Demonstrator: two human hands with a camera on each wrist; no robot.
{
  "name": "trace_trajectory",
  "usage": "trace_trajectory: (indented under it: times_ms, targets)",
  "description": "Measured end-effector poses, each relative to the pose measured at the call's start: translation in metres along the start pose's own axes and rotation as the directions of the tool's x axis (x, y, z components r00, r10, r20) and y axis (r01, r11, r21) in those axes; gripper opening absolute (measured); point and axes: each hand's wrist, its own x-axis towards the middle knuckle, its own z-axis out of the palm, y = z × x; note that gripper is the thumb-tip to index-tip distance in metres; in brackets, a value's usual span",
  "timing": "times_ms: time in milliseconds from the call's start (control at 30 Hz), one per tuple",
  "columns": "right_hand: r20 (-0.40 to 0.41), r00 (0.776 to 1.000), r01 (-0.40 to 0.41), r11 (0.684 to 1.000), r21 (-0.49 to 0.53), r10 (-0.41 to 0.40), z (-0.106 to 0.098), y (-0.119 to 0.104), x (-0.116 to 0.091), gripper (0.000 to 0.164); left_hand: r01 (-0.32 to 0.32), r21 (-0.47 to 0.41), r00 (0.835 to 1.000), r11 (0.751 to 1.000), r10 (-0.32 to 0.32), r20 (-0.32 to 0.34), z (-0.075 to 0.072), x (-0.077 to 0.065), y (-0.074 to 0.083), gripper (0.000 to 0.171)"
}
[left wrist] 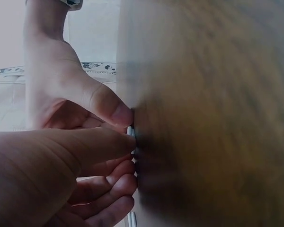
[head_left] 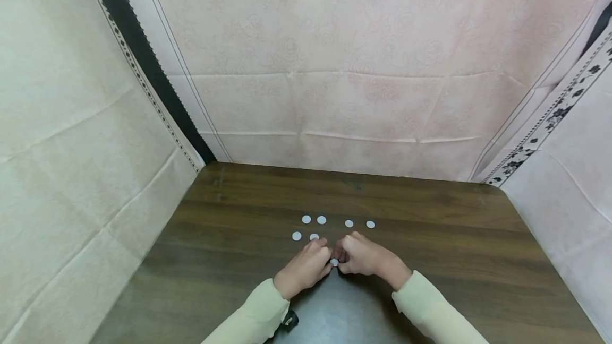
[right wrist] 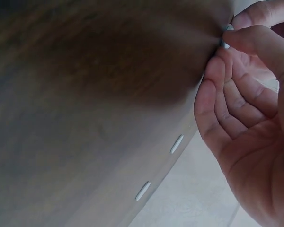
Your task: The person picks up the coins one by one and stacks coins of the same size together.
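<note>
A small round white disc (head_left: 334, 262) lies at the wooden tabletop, between the thumbs and fingers of both hands. From the left, my left hand (head_left: 308, 265) pinches its side with curled fingers. My right hand (head_left: 365, 257) does the same from the right, its thumb close to the other thumb. Only the thin pale edge of the disc (left wrist: 129, 131) shows in the left wrist view, with the left thumb (left wrist: 116, 144) over part of it. The right wrist view has the right thumb (right wrist: 244, 39) against the disc (right wrist: 225, 41), much of which is covered.
Several more white discs lie flat beyond the hands, among them a pair at the back left (head_left: 306, 219) and a pair at the back right (head_left: 349, 223). One disc (head_left: 314, 237) sits right by the left knuckles. Pale cloth (head_left: 334, 68) hangs around the brown table (head_left: 430, 227).
</note>
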Motion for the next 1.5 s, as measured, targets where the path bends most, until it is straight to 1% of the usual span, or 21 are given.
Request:
trace_trajectory:
  times_ms: [133,300,500,567,900,1067,1233,1500]
  targets:
    - [0.006,1.000,0.019,1.000,0.015,-0.019,-0.0008,0.0013,-0.0006,0.006,-0.011,-0.008,1.000,1.000,0.011,-0.003,0.0004,-0.0004,-0.0006,0.020]
    - [0.003,1.000,0.025,1.000,0.017,-0.025,-0.0002,0.0028,-0.0004,0.007,-0.015,-0.019,1.000,1.000,0.015,0.005,-0.0005,-0.0006,-0.0013,0.019]
    - [-0.003,1.000,0.031,1.000,0.006,-0.031,0.0000,0.0031,0.0000,0.008,-0.017,0.024,1.000,1.000,0.017,0.010,-0.0008,-0.0004,-0.0017,0.016]
    - [-0.002,0.999,0.035,0.999,0.005,-0.035,0.0000,0.0031,-0.0004,0.008,-0.017,0.022,1.000,1.000,0.017,0.007,-0.0005,-0.0004,-0.0017,0.016]
    - [0.003,0.999,0.033,0.999,0.010,-0.033,0.0004,0.0050,-0.0005,0.007,-0.014,-0.002,1.000,1.000,0.014,0.000,-0.0014,-0.0007,-0.0014,0.017]
    - [0.004,1.000,0.027,1.000,0.006,-0.027,0.0006,0.0052,-0.0001,0.007,0.001,0.014,1.000,1.000,-0.001,0.005,-0.0016,0.0004,-0.0019,0.018]
    - [0.004,1.000,0.027,1.000,0.001,-0.027,0.0011,0.0049,0.0001,0.008,-0.009,0.036,1.000,0.999,0.009,-0.001,-0.0012,0.0006,-0.0032,0.018]
    - [-0.003,1.000,0.028,1.000,-0.002,-0.028,0.0014,0.0043,0.0009,0.006,0.004,0.014,1.000,1.000,-0.004,0.011,-0.0019,0.0009,-0.0032,0.019]
